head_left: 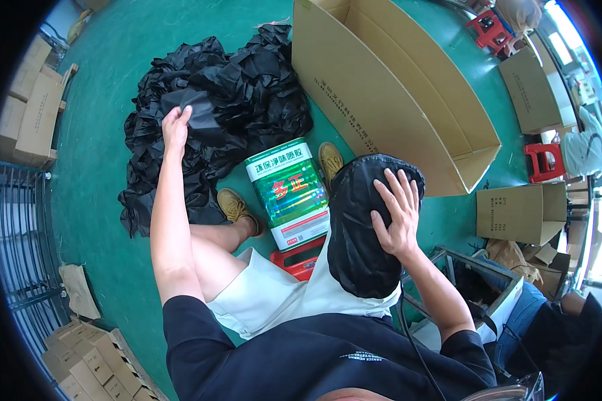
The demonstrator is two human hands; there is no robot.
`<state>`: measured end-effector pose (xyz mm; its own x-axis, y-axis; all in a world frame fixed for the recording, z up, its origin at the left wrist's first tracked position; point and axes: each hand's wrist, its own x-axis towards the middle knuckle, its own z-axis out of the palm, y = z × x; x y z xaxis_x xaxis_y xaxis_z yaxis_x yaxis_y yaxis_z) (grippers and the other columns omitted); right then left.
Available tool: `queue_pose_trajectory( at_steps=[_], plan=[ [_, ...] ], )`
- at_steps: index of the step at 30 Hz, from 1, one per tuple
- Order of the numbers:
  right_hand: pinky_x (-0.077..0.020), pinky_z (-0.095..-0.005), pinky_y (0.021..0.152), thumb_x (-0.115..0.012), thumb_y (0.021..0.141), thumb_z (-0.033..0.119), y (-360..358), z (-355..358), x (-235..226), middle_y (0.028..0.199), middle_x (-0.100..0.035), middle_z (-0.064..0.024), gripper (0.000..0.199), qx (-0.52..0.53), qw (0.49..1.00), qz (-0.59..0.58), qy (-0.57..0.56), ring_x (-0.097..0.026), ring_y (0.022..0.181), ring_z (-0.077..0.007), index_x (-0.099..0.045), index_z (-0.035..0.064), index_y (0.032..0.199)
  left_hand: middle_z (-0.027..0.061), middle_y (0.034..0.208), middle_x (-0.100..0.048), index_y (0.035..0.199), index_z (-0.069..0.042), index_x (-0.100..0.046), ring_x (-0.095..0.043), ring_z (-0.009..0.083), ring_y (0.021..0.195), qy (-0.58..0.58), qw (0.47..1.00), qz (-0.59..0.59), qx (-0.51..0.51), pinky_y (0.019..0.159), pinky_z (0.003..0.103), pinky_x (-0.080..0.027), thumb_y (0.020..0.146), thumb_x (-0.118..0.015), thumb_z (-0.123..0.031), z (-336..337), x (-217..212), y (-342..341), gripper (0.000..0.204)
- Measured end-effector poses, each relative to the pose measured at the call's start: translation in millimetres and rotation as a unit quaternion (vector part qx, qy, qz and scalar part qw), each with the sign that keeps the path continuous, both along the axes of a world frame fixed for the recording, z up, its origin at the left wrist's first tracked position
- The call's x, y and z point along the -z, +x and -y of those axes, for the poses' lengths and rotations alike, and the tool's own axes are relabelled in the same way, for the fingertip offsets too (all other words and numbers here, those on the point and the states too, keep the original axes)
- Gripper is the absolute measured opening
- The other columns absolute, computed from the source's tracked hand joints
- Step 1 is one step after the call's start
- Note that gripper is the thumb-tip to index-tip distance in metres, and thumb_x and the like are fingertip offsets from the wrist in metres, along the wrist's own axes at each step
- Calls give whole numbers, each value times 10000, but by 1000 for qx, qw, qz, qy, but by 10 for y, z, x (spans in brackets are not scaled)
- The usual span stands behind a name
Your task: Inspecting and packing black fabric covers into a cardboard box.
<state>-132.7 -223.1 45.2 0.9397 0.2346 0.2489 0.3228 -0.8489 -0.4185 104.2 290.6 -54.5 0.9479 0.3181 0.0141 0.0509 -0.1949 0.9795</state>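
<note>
The head view shows the left hand (175, 128) pinching a black sheet (205, 111) at the crumpled black pile (264, 100) on the green floor (100, 220); the right hand (400, 217), fingers spread, rests on a black oval pad (354, 227) at the lap, near a cardboard box (381, 87).

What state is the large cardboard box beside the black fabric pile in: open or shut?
Open. Nothing covers the top of the cardboard box, and its bare inner walls show from above.
</note>
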Motion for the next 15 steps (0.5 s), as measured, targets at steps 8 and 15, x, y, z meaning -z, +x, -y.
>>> queue_pose_trajectory(
  at_steps=[8, 15],
  plan=[
    [-164, -557, 1234, -659, 826, 211, -7, 28, -47, 1564, -436, -140, 592, 23, 1000, -2, -3, -306, 1496, -383, -578, 132, 1407, 113, 1385, -609, 1367, -26, -570, -571, 249, 1278, -494, 856, 80, 130, 1142, 423, -394, 1087, -444, -254, 743, -874, -325, 383],
    [-179, -560, 1229, -640, 825, 209, -5, -25, -73, 1551, -454, -143, 576, 33, 999, -1, -5, -318, 1492, -385, -591, 117, 1392, 144, 1289, -657, 1289, 13, -607, -635, 292, 1154, -452, 880, 68, 130, 1054, 427, -483, 1056, -424, -294, 944, -695, -301, 426]
  ],
)
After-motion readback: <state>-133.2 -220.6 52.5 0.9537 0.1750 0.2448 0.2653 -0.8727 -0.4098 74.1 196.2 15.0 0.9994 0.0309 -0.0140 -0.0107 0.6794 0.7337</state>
